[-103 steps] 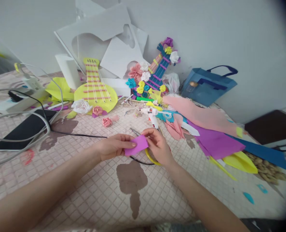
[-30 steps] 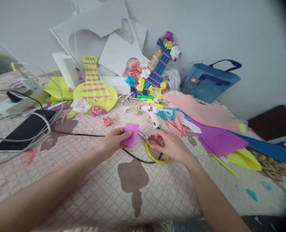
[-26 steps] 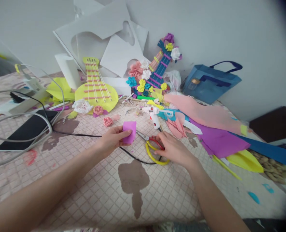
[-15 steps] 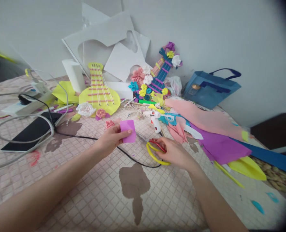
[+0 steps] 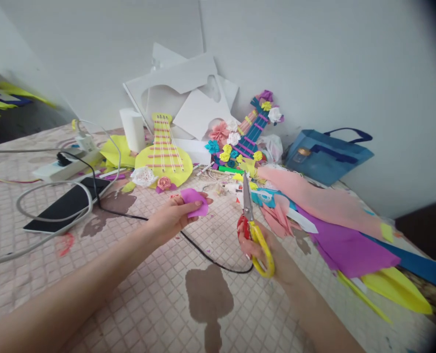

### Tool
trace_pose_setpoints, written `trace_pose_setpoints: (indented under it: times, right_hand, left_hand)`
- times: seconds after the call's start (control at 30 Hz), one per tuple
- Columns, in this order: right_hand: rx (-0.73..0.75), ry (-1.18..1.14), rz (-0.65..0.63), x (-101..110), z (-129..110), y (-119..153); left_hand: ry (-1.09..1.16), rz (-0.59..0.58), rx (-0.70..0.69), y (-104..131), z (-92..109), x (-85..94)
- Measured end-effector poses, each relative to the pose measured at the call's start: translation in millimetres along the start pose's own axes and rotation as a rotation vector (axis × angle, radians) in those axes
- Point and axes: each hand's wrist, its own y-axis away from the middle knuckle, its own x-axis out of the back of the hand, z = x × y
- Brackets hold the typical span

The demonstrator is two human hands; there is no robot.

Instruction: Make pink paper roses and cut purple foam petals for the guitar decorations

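Observation:
Between thumb and fingers, my left hand [image 5: 173, 214] pinches a small piece of purple paper [image 5: 194, 201] above the table. A pair of scissors [image 5: 247, 208] with red and yellow handles is in my right hand [image 5: 256, 245]; its blades look closed and point away from me. The two hands are apart, and the blades do not touch the paper. Beyond them lie a yellow paper guitar [image 5: 164, 159] strung with white cord, and a pink paper rose [image 5: 164, 184]. A white glue gun [image 5: 236, 188] is partly hidden behind the scissors.
At left are a power strip [image 5: 66, 166], looped cables and a black tablet [image 5: 68, 208]. A blue guitar with paper flowers [image 5: 252, 130] leans at the back. Purple crepe paper [image 5: 350, 247] and a blue bag [image 5: 324, 154] are on the right.
My right hand has turned the scissors from lying low and sideways to pointing upward and away. The purple paper has bent in my left hand. The view has shifted slightly.

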Motion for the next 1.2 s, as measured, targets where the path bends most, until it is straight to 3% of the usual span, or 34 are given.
trace_pose_setpoints:
  times: [0.23, 0.4, 0.63, 0.83, 1.07, 1.2]
  right_hand:
    - [0.127, 0.028, -0.077, -12, 10, 6]
    - [0.136, 0.075, -0.096, -15, 10, 10]
    - [0.092, 0.123, -0.172, -19, 12, 11]
    - [0.050, 0.129, -0.132, -21, 14, 12]
    - [0.053, 0.158, -0.175, -16, 24, 11]
    - [0.050, 0.187, -0.173, -14, 29, 10]
  left_hand:
    - [-0.025, -0.120, 0.044, 4, -3, -5.2]
    - [-0.035, -0.057, -0.052, 1, -5, -5.4]
    - [0.020, 0.005, -0.059, -4, 2, -0.2]
    - [0.001, -0.028, -0.062, -3, 5, 0.3]
    - [0.027, -0.002, -0.065, -2, 8, 3.2]
    - [0.041, -0.052, -0.082, -2, 10, 7.3]
